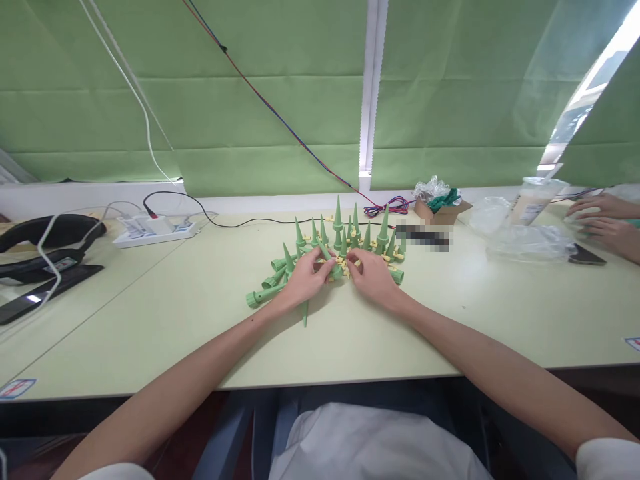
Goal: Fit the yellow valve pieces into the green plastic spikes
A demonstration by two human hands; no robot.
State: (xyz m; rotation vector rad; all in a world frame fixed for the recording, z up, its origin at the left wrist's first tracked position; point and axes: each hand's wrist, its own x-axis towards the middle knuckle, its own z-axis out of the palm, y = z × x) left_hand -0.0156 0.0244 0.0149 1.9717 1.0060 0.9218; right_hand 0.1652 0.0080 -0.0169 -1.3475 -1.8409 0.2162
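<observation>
The left hand is lying low on the pale tabletop, its fingers wrapping closed around a green spike whose pointed tip is sticking out below the hand toward the person. The right hand is resting just beside it. Its fingers are curling inward and meeting the left ones at a small yellow piece, though whether they are actually pinching it cannot be told. Both hands are working at the near edge of a heap of spikes, some standing upright and some lying on their sides, with more yellow bits lying scattered among them. To the left, a white power strip, a black neckband and a phone are lying near the tabletop's edge. To the right, a cardboard box, a plastic cup and a clear bag are sitting well apart from the heap, and another person's hands are resting at the far right.
</observation>
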